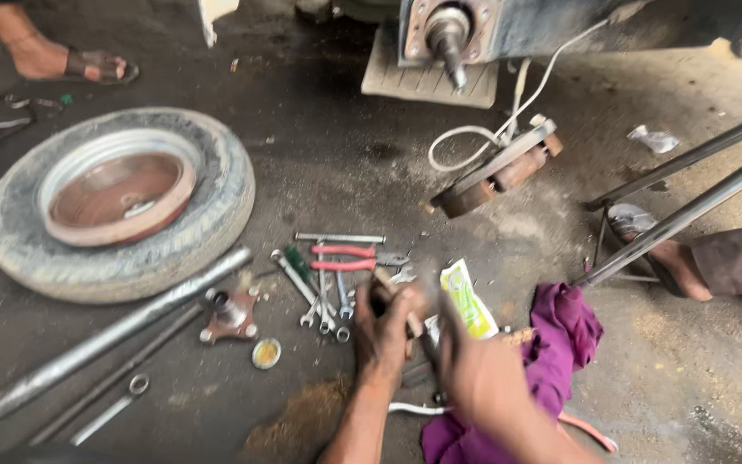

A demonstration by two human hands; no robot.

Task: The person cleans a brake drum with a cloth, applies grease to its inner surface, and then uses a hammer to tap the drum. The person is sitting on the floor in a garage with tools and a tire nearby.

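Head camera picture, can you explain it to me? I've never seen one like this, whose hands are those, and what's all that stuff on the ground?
The picture comes from a camera worn on a person's head, looking down at a dirty workshop floor. The two hands at the bottom are that person's own: the left hand grips a small dark object, too blurred to name, and the right hand is blurred beside it. Around them lie spanners, red-handled pliers, a green and white tube and a purple rag. Further left lie a tyre on its rim and a long metal bar. A bare wheel axle sticks out above. The sandalled feet belong to other people.
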